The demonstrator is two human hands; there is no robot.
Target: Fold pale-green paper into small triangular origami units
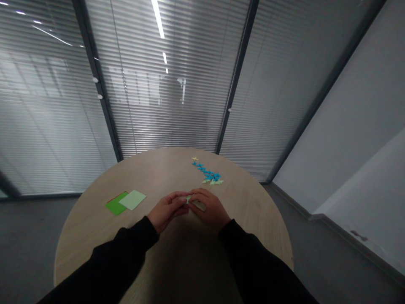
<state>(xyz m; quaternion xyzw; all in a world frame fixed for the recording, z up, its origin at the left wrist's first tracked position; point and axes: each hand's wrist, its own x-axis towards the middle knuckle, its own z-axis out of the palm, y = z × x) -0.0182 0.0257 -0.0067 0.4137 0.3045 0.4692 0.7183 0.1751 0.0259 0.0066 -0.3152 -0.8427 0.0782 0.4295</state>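
Observation:
A small piece of pale green folded paper is pinched between my two hands, just above the table's middle. My left hand grips it from the left with thumb and fingers closed together. From the right, my right hand holds the same paper with its fingertips, fingers curled. Most of the paper is hidden by my fingers, so its exact shape cannot be made out. Beyond my right hand lie several pale green folded paper pieces, beside a row of blue folded paper pieces.
A pale green paper sheet overlaps a stack of brighter green sheets on the left of the round wooden table. One yellow folded piece lies near the far edge. Glass panels with blinds stand behind, a white wall at right.

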